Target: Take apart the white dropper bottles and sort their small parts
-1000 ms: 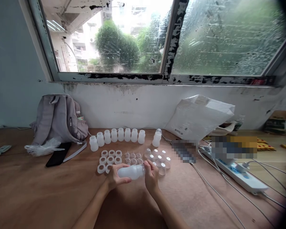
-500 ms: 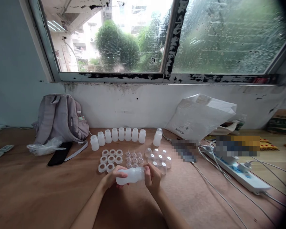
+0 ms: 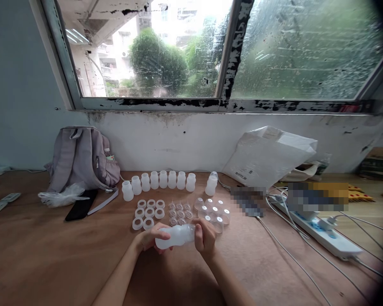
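My L hand [image 3: 147,240] grip shut round bottle [image 3: 175,236] body, R hand [image 3: 206,239] shut on its top end. Risk: slick plastic slips, cd scatter clear caps [image 3: 214,211] on table [image 3: 51,255].

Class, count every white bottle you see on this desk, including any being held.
10. Eight open bottles stand in a row by the wall; a capped bottle stands right of them; one held bottle lies sideways between left hand and right hand.

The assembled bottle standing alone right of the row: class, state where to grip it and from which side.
Probably grip the assembled bottle round its body, below the teat, from the right: it stands upright, open bottles line its left and clear domed caps lie in front.
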Demonstrator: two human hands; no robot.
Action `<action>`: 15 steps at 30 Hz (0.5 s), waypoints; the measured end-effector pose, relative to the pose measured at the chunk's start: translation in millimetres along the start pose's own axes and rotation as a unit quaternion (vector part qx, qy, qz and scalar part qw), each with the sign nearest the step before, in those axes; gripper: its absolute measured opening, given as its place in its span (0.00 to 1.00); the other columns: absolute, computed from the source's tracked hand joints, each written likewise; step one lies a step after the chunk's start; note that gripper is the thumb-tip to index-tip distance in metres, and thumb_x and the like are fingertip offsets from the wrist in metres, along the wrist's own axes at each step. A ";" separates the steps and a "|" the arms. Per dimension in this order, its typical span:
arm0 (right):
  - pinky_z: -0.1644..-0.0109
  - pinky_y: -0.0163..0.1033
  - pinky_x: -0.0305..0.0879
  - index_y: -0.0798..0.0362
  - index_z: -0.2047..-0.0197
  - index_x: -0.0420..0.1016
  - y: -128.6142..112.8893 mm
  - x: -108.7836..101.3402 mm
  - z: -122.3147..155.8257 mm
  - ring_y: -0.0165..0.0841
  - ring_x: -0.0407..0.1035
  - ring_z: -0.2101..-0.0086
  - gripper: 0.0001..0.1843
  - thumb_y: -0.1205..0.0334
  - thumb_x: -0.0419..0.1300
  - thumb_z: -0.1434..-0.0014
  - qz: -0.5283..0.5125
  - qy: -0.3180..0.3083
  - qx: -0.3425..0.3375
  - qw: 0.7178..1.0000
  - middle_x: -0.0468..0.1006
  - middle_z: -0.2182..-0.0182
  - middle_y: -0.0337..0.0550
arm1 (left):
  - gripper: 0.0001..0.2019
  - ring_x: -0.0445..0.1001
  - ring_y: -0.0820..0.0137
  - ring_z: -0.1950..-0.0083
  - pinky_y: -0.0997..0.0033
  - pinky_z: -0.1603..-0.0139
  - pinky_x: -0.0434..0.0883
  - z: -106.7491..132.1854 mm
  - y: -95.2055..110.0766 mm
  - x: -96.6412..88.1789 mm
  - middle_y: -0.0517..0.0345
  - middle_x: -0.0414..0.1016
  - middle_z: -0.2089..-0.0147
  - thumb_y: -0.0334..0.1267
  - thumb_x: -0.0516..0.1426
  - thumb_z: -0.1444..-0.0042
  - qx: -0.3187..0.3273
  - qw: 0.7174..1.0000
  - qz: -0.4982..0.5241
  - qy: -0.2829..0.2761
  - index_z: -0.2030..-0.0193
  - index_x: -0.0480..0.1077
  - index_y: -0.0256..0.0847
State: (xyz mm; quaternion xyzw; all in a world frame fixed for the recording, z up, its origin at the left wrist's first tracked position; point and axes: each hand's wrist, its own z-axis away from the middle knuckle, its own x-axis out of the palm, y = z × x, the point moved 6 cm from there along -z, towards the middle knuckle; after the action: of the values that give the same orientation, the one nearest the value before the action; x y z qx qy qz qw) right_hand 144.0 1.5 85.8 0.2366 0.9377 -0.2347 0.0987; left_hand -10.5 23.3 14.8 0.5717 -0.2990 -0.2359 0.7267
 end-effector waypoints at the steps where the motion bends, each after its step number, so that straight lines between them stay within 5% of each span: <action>1: 0.74 0.35 0.55 0.54 0.73 0.64 1.5 0.3 -0.1 0.29 0.60 0.79 0.09 0.69 0.45 0.47 0.007 0.000 0.008 1.000 0.65 0.81 0.39 | 0.20 0.63 0.78 0.80 0.81 0.85 0.58 1.1 4.0 -0.6 0.57 0.71 0.73 0.42 0.55 0.59 0.013 1.000 -0.014 0.013 0.59 0.68 0.34; 6: 0.75 0.33 0.55 0.54 0.74 0.65 8.8 2.9 0.2 0.28 0.61 0.80 0.10 0.68 0.45 0.47 0.046 -0.006 0.053 0.997 0.65 0.82 0.38 | 0.23 0.64 0.77 0.76 0.80 0.81 0.61 4.3 19.1 -1.3 0.59 0.69 0.71 0.41 0.59 0.62 0.063 0.991 -0.088 0.084 0.57 0.68 0.35; 9: 0.76 0.33 0.54 0.54 0.74 0.64 14.7 1.1 -0.9 0.28 0.61 0.81 0.11 0.66 0.44 0.46 0.064 -0.004 0.098 0.993 0.65 0.83 0.37 | 0.23 0.68 0.72 0.71 0.76 0.75 0.66 8.9 31.0 2.2 0.57 0.71 0.69 0.41 0.60 0.62 0.111 0.958 -0.206 0.167 0.56 0.68 0.36; 12: 0.76 0.33 0.54 0.53 0.74 0.64 21.1 -1.9 -2.7 0.28 0.61 0.81 0.12 0.66 0.43 0.45 0.062 -0.003 0.142 0.988 0.66 0.83 0.37 | 0.22 0.70 0.65 0.61 0.70 0.61 0.68 19.1 48.8 12.3 0.54 0.72 0.60 0.42 0.60 0.59 0.212 0.860 -0.386 0.260 0.54 0.67 0.41; 15: 0.76 0.33 0.53 0.53 0.76 0.63 27.7 -2.8 -3.6 0.29 0.60 0.82 0.14 0.64 0.42 0.43 0.065 0.006 0.183 0.981 0.65 0.83 0.37 | 0.22 0.70 0.63 0.56 0.67 0.56 0.68 25.0 54.0 22.0 0.52 0.71 0.56 0.41 0.56 0.54 0.284 0.755 -0.517 0.288 0.50 0.63 0.43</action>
State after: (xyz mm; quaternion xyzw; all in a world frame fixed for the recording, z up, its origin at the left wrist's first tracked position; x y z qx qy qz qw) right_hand 159.7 23.7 78.9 0.3123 0.8622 -0.3938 0.0635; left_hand -12.5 3.7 75.1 0.8604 0.2117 -0.3040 0.3500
